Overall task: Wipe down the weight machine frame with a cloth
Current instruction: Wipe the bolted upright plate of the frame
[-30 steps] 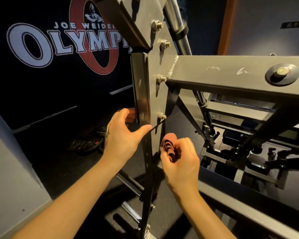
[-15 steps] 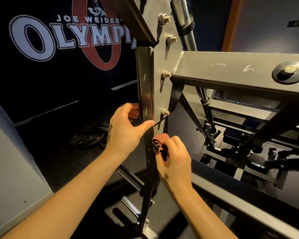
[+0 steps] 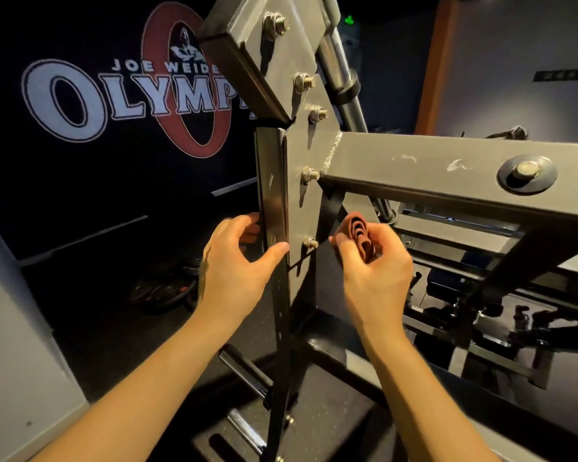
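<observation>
Nearest you, your left hand (image 3: 237, 261) wraps the upright post (image 3: 274, 201) of the weight machine frame (image 3: 414, 168), fingers curled behind its far edge and thumb pressed on the near face, steadying it. Just beside it, your right hand (image 3: 374, 261) pinches a bunched reddish-brown cloth (image 3: 359, 233), fingers curled round it, held close to the bolted plate (image 3: 301, 155) near the lowest bolt (image 3: 309, 242); whether the cloth touches metal I cannot tell. Judging from this, you are mid-wipe at the joint. Farther out, the horizontal beam (image 3: 447, 181) carries pale smudges on its top face, so it probably needs a pass, as may the diagonal member (image 3: 247, 68) above. Beyond lie the dark wall logo (image 3: 114, 98) and the lower rails (image 3: 481, 345), whose cleanliness is unreadable.
</observation>
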A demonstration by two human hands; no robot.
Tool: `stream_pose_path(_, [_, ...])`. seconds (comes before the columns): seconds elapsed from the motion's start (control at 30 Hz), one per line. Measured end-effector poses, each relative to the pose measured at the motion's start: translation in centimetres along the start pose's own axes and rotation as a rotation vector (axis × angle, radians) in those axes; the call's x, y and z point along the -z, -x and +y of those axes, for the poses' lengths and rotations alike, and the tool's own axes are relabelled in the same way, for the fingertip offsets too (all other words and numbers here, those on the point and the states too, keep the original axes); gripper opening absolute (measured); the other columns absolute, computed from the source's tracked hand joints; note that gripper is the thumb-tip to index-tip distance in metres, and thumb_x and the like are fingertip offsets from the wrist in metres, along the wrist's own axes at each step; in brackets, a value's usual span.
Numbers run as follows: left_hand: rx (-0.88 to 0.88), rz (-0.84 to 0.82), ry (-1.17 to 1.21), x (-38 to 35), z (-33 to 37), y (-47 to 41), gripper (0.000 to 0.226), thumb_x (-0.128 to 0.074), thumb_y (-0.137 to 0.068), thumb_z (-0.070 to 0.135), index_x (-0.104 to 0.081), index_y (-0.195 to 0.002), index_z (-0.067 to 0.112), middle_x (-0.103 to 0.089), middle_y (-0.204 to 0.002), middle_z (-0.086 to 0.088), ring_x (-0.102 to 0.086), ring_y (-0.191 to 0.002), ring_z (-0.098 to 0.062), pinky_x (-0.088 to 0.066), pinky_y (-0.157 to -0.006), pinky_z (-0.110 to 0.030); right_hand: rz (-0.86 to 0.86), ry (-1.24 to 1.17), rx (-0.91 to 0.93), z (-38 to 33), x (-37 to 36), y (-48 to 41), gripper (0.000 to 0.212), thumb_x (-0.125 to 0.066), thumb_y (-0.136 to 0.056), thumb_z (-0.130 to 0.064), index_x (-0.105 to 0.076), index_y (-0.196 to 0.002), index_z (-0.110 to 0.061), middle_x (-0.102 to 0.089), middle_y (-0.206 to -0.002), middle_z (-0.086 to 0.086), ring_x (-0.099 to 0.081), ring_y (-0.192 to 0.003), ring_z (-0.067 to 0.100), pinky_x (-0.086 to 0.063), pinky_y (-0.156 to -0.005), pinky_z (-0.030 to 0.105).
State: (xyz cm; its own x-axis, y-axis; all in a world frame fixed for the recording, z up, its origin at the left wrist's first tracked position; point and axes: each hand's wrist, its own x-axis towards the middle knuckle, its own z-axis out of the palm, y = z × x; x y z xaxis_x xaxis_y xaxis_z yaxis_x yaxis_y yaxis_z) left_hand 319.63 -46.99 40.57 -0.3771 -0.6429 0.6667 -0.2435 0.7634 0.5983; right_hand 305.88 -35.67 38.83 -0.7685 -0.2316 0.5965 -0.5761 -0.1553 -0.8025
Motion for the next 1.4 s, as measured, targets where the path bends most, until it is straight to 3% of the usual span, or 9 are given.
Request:
stream_pose_path(0.27, [-0.022, 0.012, -0.019, 0.3, 0.6, -0.7, 0.032, -0.079, -0.082, 0.038, -0.057, -0.104, 0.038, -0.054, -0.096, 0.028, -0.050, -0.097, 0.019, -0.037, -0.077, 0.001, -0.070, 0.020, 0.368, -2.7, -2.8, 1.9, 0.022, -0.071, -0.092, -0.007, -0.072, -0.114, -0.012, -0.071, -0.112, -0.004, -0.065, -0.107, 0.007, -0.056, -0.094, 0.028])
stream_pose_path(0.43, [-0.002, -0.022, -0.067, 0.6, 0.5, -1.0, 0.040, -0.080, -0.080, 0.048, -0.052, -0.107, 0.039, -0.051, -0.097, 0.027, -0.050, -0.093, 0.011, -0.033, -0.075, -0.007, 0.012, 0.046, 0.258, -1.8, -3.4, -1.7, 0.024, -0.070, -0.093, -0.007, -0.072, -0.116, -0.012, -0.071, -0.111, -0.003, -0.067, -0.106, 0.009, -0.059, -0.091, 0.037])
stream_pose_path(0.6, [0.016, -0.082, -0.025, 0.8, 0.3, -1.9, 0.050, -0.080, -0.080, 0.049, -0.060, -0.120, 0.029, -0.060, -0.114, 0.016, -0.054, -0.106, -0.002, -0.036, -0.080, -0.009, -0.170, -0.047, 0.188, -3.1, -0.2, -0.2, 0.023, -0.069, -0.094, -0.007, -0.072, -0.114, -0.019, -0.073, -0.103, -0.009, -0.068, -0.100, 0.002, -0.055, -0.087, 0.018])
stream_pose_path(0.8, [-0.067, 0.048, 0.040, 0.7, 0.6, -1.8, 0.068, -0.083, -0.078, 0.041, -0.052, -0.136, 0.024, -0.053, -0.120, 0.008, -0.049, -0.108, -0.003, -0.035, -0.083, -0.007, 0.044, -0.328, -0.041, -7.4, 4.4, -2.9, 0.009, -0.067, -0.097, -0.012, -0.072, -0.104, -0.015, -0.077, -0.092, 0.001, -0.075, -0.090, 0.017, -0.063, -0.078, 0.036])
stream_pose_path(0.9, [-0.350, 0.180, 0.064, 0.1, 1.9, -2.4, 0.052, -0.082, -0.081, 0.030, -0.061, -0.126, 0.014, -0.055, -0.113, 0.003, -0.053, -0.103, -0.008, -0.041, -0.091, -0.011, 0.234, -0.059, 0.250, -8.8, 6.9, -4.8, 0.010, -0.065, -0.099, -0.010, -0.069, -0.107, -0.012, -0.073, -0.097, 0.002, -0.071, -0.093, 0.017, -0.062, -0.081, 0.039])
stream_pose_path(1.03, [-0.621, 0.130, 0.114, -1.6, 4.9, -3.8, 0.035, -0.079, -0.086, 0.028, -0.071, -0.115, 0.010, -0.063, -0.111, -0.001, -0.058, -0.103, -0.013, -0.046, -0.095, -0.017, 0.331, 0.568, 0.704, -7.7, 9.0, -7.6, 0.026, -0.065, -0.095, 0.001, -0.063, -0.121, 0.003, -0.068, -0.121, 0.018, -0.065, -0.114, 0.028, -0.055, -0.099, 0.037])
stream_pose_path(1.17, [-0.629, -0.089, 0.061, -4.9, 8.0, -4.5, 0.056, -0.079, -0.086, 0.026, -0.062, -0.137, 0.010, -0.063, -0.133, -0.006, -0.059, -0.125, -0.022, -0.054, -0.103, -0.038, 0.153, 1.059, 0.634, -4.8, 9.0, -6.7, 0.042, -0.068, -0.085, 0.005, -0.065, -0.127, -0.001, -0.060, -0.140, 0.019, -0.055, -0.133, 0.038, -0.049, -0.106, 0.056])
stream_pose_path(1.3, [-0.483, -0.221, -0.015, -7.9, 8.7, -3.7, 0.085, -0.064, -0.096, 0.032, -0.013, -0.162, 0.014, -0.016, -0.170, -0.006, -0.009, -0.158, -0.021, -0.011, -0.127, -0.037, 0.132, 1.145, 0.578, -4.4, 9.0, -5.9, 0.055, -0.075, -0.085, -0.008, -0.060, -0.138, -0.007, -0.052, -0.149, 0.014, -0.045, -0.142, 0.033, -0.040, -0.115, 0.052])
stream_pose_path(1.4, [-0.464, -0.216, -0.091, -9.2, 7.7, -3.2, 0.103, -0.074, -0.087, 0.018, -0.004, -0.163, 0.015, -0.001, -0.171, -0.009, 0.005, -0.158, -0.024, -0.003, -0.126, -0.043, 0.136, 1.219, 0.514, -4.6, 8.2, -5.9, 0.061, -0.062, -0.097, -0.045, -0.050, -0.150, -0.017, -0.042, -0.158, 0.013, -0.036, -0.148, 0.034, -0.034, -0.119, 0.052])
